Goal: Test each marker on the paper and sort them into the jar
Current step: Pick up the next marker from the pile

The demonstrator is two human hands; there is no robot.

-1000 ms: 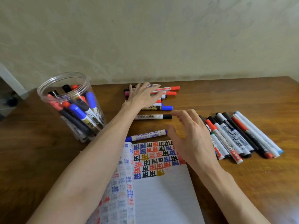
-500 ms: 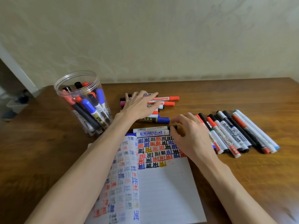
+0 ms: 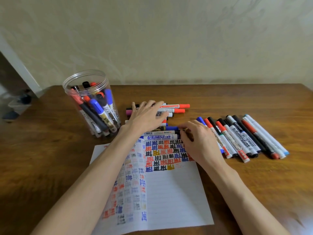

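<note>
Left hand [image 3: 145, 116] flat, fingers straight, on far pile of red-capped markers [image 3: 177, 110]; right hand [image 3: 199, 141], fingers curled, touches black-capped white marker [image 3: 159, 133]; grip unclear.

Bare desk [image 3: 237, 97] lay open across the upper right of the frame, while the jar [image 3: 91, 102] at upper left, the marker pile [image 3: 177, 108] at centre and the marker row [image 3: 245, 138] at right stood in the way.

Clear jar [image 3: 67, 89] is stood upright at 10 o'clock, filled with capped markers [image 3: 96, 106]. Scribbled lined paper [image 3: 177, 192] is laid at 6 o'clock; loose markers [image 3: 176, 110] are piled at 12, a marker row [image 3: 237, 138] at 2.
</note>
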